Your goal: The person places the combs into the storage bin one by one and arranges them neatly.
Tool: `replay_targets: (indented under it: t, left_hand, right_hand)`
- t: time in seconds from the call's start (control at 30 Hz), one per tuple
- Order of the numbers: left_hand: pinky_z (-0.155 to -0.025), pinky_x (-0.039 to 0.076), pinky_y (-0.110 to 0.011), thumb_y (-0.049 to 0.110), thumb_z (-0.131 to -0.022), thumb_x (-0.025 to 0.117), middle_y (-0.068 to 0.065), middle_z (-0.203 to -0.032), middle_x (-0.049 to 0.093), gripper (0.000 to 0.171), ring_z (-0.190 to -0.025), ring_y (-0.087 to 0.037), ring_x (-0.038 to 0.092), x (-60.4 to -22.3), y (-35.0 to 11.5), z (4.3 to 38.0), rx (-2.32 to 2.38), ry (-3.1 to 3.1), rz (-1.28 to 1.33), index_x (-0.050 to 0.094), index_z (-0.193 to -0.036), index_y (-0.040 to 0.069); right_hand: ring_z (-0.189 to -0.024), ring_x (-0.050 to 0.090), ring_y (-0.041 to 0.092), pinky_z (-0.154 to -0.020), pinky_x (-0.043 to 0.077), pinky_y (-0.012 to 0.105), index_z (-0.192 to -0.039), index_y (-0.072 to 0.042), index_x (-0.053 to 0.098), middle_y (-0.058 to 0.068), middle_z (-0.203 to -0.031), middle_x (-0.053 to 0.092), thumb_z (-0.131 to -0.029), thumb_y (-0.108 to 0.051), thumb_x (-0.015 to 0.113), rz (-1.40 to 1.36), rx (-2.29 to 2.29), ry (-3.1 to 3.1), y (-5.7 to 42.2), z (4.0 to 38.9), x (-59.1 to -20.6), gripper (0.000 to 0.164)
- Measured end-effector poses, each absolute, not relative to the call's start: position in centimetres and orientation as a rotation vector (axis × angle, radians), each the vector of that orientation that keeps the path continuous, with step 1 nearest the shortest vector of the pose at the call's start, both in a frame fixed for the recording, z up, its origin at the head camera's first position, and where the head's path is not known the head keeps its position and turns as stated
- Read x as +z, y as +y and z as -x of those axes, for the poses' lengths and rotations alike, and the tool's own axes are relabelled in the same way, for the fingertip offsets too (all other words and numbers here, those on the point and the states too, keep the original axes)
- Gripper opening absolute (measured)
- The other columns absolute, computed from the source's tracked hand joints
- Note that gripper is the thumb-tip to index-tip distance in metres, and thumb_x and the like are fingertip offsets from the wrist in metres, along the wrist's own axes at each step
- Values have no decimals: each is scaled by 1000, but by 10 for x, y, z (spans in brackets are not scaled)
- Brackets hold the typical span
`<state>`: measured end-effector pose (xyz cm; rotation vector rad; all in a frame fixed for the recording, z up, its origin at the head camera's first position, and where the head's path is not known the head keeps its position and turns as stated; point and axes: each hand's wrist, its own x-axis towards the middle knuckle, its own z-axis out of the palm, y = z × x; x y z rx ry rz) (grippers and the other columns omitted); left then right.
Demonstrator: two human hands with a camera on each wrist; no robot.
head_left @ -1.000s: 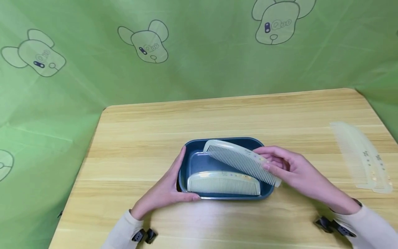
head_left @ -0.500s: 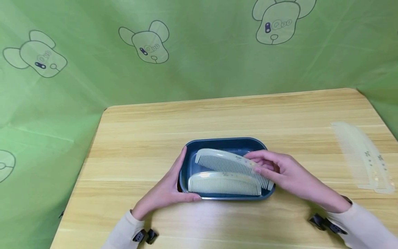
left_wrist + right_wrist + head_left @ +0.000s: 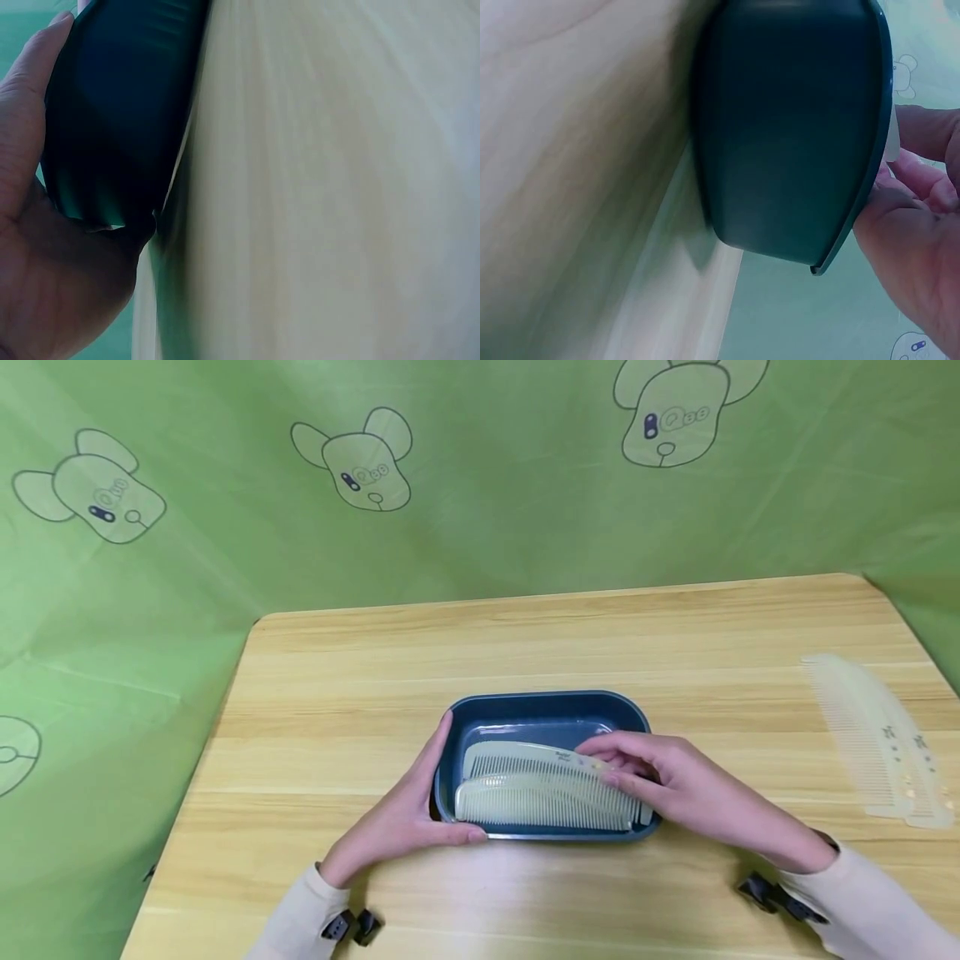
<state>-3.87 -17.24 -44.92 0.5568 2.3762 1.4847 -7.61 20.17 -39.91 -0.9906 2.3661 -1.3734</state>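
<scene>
A dark blue rectangular box [image 3: 540, 703] stands on the wooden table. My left hand [image 3: 408, 810] holds its left end, thumb along the near wall and fingers at the left side; the left wrist view shows the thumb against the box wall [image 3: 120, 112]. Inside, a pale translucent comb [image 3: 540, 802] lies along the near wall, teeth toward me. My right hand [image 3: 652, 772] pinches the right part of a second pale comb [image 3: 517, 752], low in the box behind the first and partly overlapped by it. In the right wrist view the box wall hides most of that comb.
Two more pale combs [image 3: 873, 739] lie overlapping on the table [image 3: 360, 668] at the far right. A green curtain [image 3: 495, 527] with printed animal heads hangs behind the table and at its sides.
My right hand has lowered the second comb into the box, moving left and toward me, and it has turned nearly parallel to the first. My left hand has stayed on the box.
</scene>
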Motion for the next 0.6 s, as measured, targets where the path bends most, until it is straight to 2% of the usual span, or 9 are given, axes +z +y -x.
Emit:
replay_targets:
  t: [0.37,0.6]
  left_hand:
    - [-129,15,-57,34,-81,101,6,-182,-5,145,-166,-20,5,-448,-174,38,1489,2392,-574,-10,-174,40]
    - [-129,15,-60,31,-82,100,5,-181,-5,144,-166,-22,4,-449,-171,38,1499,2380,-581,-10,-175,39]
  right_hand:
    - [-87,60,6,-73,55,26,-135,-18,74,-14,-106,70,-106,-4,71,1137,-1266,2391,189,78,-399,33]
    - [-89,58,6,-74,54,26,-135,-17,73,-14,-108,69,-109,-5,68,1180,-1219,2352,188,79,-398,29]
